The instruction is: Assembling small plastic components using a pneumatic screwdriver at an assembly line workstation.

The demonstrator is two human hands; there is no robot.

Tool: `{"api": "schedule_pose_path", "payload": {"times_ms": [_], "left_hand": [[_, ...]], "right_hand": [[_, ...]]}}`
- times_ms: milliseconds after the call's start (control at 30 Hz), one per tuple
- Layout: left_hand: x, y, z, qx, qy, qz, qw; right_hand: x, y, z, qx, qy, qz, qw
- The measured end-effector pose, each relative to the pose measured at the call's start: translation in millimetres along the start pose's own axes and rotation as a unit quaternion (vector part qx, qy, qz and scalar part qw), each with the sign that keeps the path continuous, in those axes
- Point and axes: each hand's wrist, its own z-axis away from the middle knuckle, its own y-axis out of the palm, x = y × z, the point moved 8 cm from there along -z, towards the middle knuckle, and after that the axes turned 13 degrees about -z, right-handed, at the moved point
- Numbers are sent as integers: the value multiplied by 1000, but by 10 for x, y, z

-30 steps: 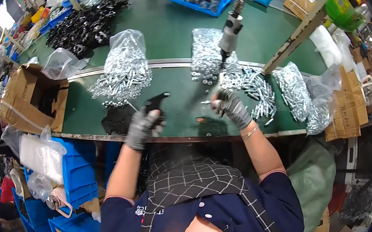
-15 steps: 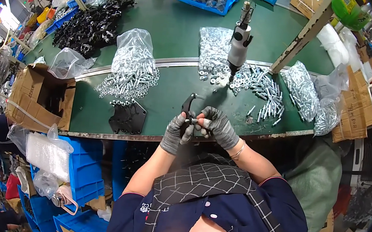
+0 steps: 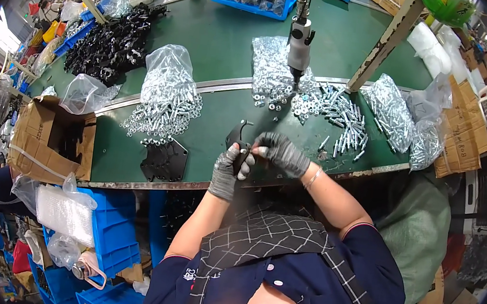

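In my left hand (image 3: 225, 175), gloved in grey with bare fingertips showing, is a curved black bracket (image 3: 237, 134) held above the bench's near edge. A small silver pin end shows at its top. My right hand (image 3: 285, 155), in a matching glove, has thumb and fingers pinched together against the bracket's right side; what they hold is hidden. Beyond the hands hangs a grey and black power screwdriver (image 3: 299, 51), its tip over loose nuts (image 3: 306, 105). Silver bolts (image 3: 347, 126) lie spread to the right. Black plates (image 3: 164, 161) with studs rest left of my left hand.
A plastic bag of bolts and nuts (image 3: 170, 80) spills onto the green bench at left, beside an open cardboard box (image 3: 47, 135). Bagged bolts (image 3: 387, 111) lie at right near a worn metal post (image 3: 385, 45). Black parts (image 3: 108, 43) are heaped far left.
My right fingers have shifted up along the bracket, and the back of that hand shows more. The bracket is tilted slightly differently in my left hand. The whole view has moved a little.
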Motion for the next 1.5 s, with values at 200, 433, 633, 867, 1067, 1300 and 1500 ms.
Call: {"api": "schedule_pose_path", "payload": {"times_ms": [200,433,633,867,1067,1300,1500], "left_hand": [[-118,-55,-198,-170,5,-228,959],[-35,-42,-399,-148,-3,-267,952],[-127,-19,-282,-175,12,-248,953],[-64,52,-391,-137,73,-249,956],[-124,-178,-314,-240,78,-287,924],[-138,-129,-331,-219,71,-285,931],[-211,-144,-420,-261,137,-519,802]], "right_hand": [[434,-636,-769,-166,-140,605,766],[332,-674,-1025,-134,-59,725,673],[149,-435,-492,-36,-86,293,951],[249,-118,-164,-11,-79,145,986],[400,561,66,41,-315,578,751],[428,646,-108,199,-290,661,662],[328,426,-126,88,-217,623,747]]}}
